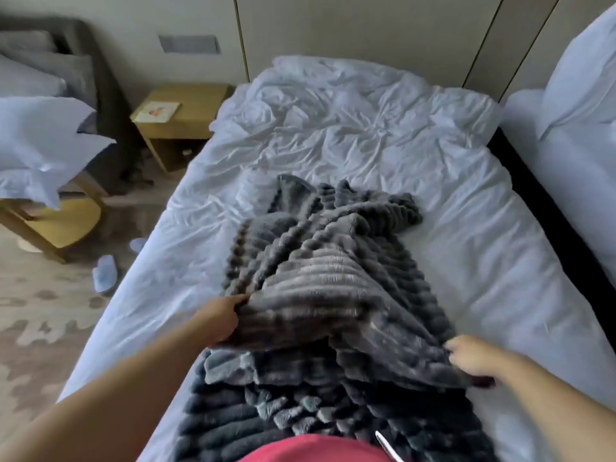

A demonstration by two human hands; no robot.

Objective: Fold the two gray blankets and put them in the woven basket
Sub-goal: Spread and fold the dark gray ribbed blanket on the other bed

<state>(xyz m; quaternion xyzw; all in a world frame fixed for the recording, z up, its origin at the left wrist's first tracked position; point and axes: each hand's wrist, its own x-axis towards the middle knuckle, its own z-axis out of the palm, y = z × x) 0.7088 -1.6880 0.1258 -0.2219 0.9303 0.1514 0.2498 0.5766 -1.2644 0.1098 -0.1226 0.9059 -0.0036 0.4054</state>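
At the near end of the bed (366,135), left hand (220,316) and right hand (475,360) each pinched the rumpled top gray blanket (326,281); the darker blanket (216,425) beneath lay unfolded, no basket in sight.

No text, label or number can be read. The card (158,111) on the nightstand (193,95) shows only a reddish blot (too blurred for letters), and the wall panel (189,44) is a gray blur.
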